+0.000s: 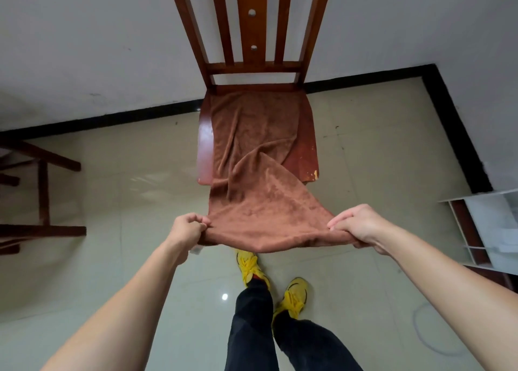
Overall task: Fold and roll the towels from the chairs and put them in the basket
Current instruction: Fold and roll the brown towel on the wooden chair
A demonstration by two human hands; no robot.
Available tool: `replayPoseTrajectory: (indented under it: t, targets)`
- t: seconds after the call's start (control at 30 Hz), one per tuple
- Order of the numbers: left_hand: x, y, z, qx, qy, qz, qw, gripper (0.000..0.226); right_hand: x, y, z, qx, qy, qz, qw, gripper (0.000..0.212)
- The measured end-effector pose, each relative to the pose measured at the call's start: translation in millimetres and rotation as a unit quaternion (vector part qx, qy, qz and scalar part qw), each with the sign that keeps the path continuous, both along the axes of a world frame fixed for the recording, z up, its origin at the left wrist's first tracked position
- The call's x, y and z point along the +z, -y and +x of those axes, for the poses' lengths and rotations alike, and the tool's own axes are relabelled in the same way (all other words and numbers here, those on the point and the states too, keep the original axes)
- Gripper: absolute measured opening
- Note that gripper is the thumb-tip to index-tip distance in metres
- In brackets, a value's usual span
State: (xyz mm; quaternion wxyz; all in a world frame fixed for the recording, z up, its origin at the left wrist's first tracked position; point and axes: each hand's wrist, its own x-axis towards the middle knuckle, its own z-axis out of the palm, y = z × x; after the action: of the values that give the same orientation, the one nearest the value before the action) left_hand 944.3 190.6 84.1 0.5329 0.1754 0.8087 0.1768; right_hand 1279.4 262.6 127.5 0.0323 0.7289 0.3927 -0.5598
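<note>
A brown towel [260, 199] lies over the seat of a wooden chair [206, 146] and stretches off its front edge toward me. My left hand [189, 229] pinches the towel's near left corner. My right hand [356, 226] grips the near right corner. The near edge hangs taut between both hands, above the floor and my yellow shoes. The far part of the towel is wrinkled on the seat. No basket is in view.
The chair stands against a white wall [84, 48] in a corner with black skirting. Legs of another wooden chair [42, 196] show at the left. A white shelf unit [487, 230] stands at the right. The floor is glossy tile.
</note>
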Motion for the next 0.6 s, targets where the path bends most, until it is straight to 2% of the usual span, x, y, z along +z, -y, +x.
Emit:
replayPoseTrajectory:
  t: [0.07,0.13,0.33,0.4,0.5,0.6]
  targets:
    - [3.3,15.2,2.0,0.077,-0.034,0.018,0.996,0.017,2.4,14.0,1.1,0.005,0.001,0.003,1.0,0.011]
    - [10.0,31.2,3.0,0.112,-0.027,0.027,0.993,0.013,5.0,29.1,1.3,0.005,0.003,0.005,1.0,0.009]
    - [27.0,65.4,-13.4,0.041,0.096,-0.042,0.994,0.013,8.2,63.6,-6.8,0.002,-0.009,-0.009,1.0,0.006]
    - [28.4,71.8,-24.4,0.013,0.106,-0.062,0.992,0.015,9.5,72.9,-9.8,0.0,-0.007,-0.012,1.0,0.006]
    - [29.7,83.1,-39.5,-0.026,0.045,-0.077,0.996,0.019,9.9,89.9,-15.2,0.001,-0.003,-0.004,1.0,0.006]
    - [31.7,93.9,-50.3,-0.014,-0.012,-0.066,0.998,0.014,14.9,108.5,-26.2,-0.004,-0.007,0.052,0.999,0.008]
